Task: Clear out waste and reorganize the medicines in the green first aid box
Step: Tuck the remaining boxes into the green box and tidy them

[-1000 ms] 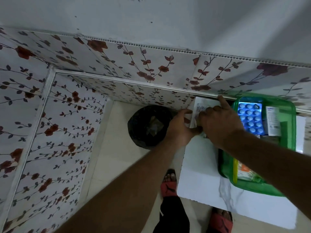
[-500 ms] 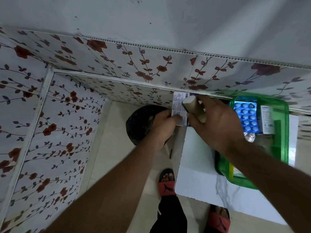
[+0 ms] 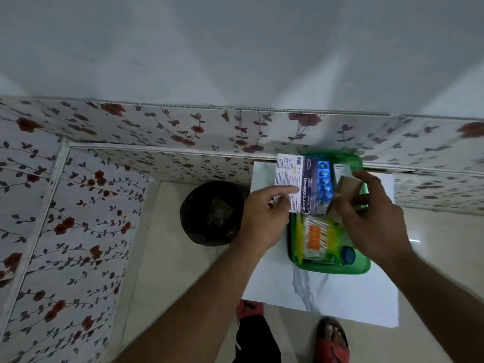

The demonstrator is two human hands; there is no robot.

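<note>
While the green first aid box (image 3: 337, 268) is lying open on the white tabletop (image 3: 340, 297), a flat carton printed "MEDICATED DRESSINGS" (image 3: 301, 183) is being held just above the box's far left corner. The carton is being pinched by the left hand (image 3: 264, 218), whose fingers (image 3: 285, 190) are closed on its lower left edge, the forefinger being stretched across its white printed face. A small brown cardboard piece (image 3: 347, 189) is being gripped by the right hand (image 3: 372, 218), its fingers (image 3: 366, 176) being curled around it directly over the box's far right part, with the cardboard just beside the carton's right edge.

Inside the box, a blue blister strip (image 3: 324, 183) is being partly covered by the carton, a pack of cotton buds with an orange label (image 3: 318, 238) is lying in the nearer part, and a blue round cap (image 3: 348, 255) is sitting by the near right corner. A white box (image 3: 340, 171) is being partly hidden behind the brown cardboard.

The tabletop is being pressed against a wall clad in floral panels (image 3: 157, 127). A black bin (image 3: 212, 213) is standing on the pale tiled floor (image 3: 167, 258) just left of the tabletop. Red sandals (image 3: 332, 341) are being worn on the feet below.
</note>
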